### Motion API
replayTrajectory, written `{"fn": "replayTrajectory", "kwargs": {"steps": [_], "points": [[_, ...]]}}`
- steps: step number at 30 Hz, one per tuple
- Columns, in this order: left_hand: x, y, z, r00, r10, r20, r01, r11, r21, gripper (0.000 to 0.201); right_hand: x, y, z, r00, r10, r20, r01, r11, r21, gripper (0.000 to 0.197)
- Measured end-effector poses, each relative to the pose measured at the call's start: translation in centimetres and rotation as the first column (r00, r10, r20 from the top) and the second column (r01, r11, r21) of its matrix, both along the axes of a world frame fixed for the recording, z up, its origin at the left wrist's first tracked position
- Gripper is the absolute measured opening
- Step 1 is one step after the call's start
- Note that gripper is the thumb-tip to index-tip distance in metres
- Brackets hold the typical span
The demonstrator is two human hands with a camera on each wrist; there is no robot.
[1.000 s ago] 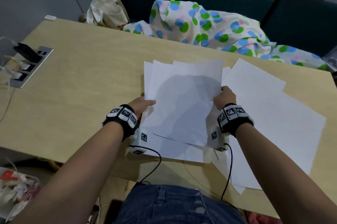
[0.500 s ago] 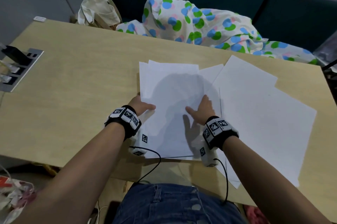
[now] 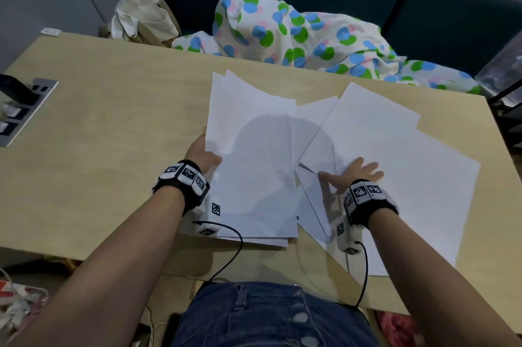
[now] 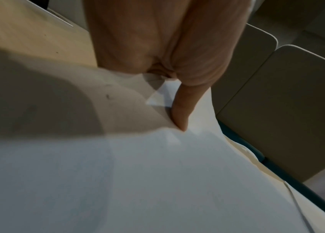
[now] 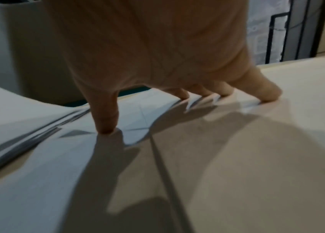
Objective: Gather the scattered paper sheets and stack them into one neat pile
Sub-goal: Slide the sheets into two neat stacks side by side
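Two groups on the table [image 3: 113,126]: left hand [image 3: 202,156] grips the gathered stack [image 3: 251,165] by its left edge; right hand [image 3: 353,175], fingers spread flat, presses loose sheets [image 3: 395,163] beside it. Paper looks thin, floppy, slippery; slide, then pinch edges.

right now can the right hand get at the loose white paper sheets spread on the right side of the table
Probably yes. The right hand already lies flat, fingers spread, on the loose white paper sheets to the right of the held white paper stack. Nothing lies on top of them, and the left hand grips only the stack.
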State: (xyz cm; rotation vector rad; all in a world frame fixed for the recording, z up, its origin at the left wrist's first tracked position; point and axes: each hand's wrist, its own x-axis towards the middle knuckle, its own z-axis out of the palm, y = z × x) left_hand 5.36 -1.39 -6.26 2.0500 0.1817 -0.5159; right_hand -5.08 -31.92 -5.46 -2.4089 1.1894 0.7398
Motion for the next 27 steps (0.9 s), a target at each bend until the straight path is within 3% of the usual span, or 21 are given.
{"fn": "replayTrajectory", "kwargs": {"steps": [8,12,16,21,24,27], "points": [[2.1,1.1,1.8,0.999,0.053,0.01,-0.052,0.995,-0.082,0.054,1.9,4.8,-1.1,0.969,0.247,0.018,-0.248,0.968,0.041,0.109],[2.2,2.0,1.1,0.999,0.034,-0.007,-0.034,0.999,0.037,0.056,3.3,4.6,-0.4,0.956,0.272,0.105,-0.282,0.956,0.085,0.093],[1.3,2.5,0.1,0.997,0.071,-0.039,-0.067,0.993,0.102,0.054,3.4,0.5,0.7,0.973,0.099,0.211,-0.092,0.995,-0.044,0.079],[1.3,2.9,-0.1,0.998,0.037,-0.046,-0.031,0.991,0.13,0.056,1.3,-3.8,0.8,0.989,-0.109,0.099,0.119,0.988,-0.102,0.11],[1.3,3.0,0.0,0.999,0.016,-0.038,-0.011,0.991,0.135,0.055,0.9,-5.0,0.5,0.976,-0.181,0.117,0.189,0.98,-0.065,0.115],[1.4,3.0,0.0,0.999,0.002,-0.038,0.003,0.992,0.126,0.054,1.0,-6.0,0.6,0.929,-0.278,0.243,0.288,0.958,-0.007,0.083]]}}
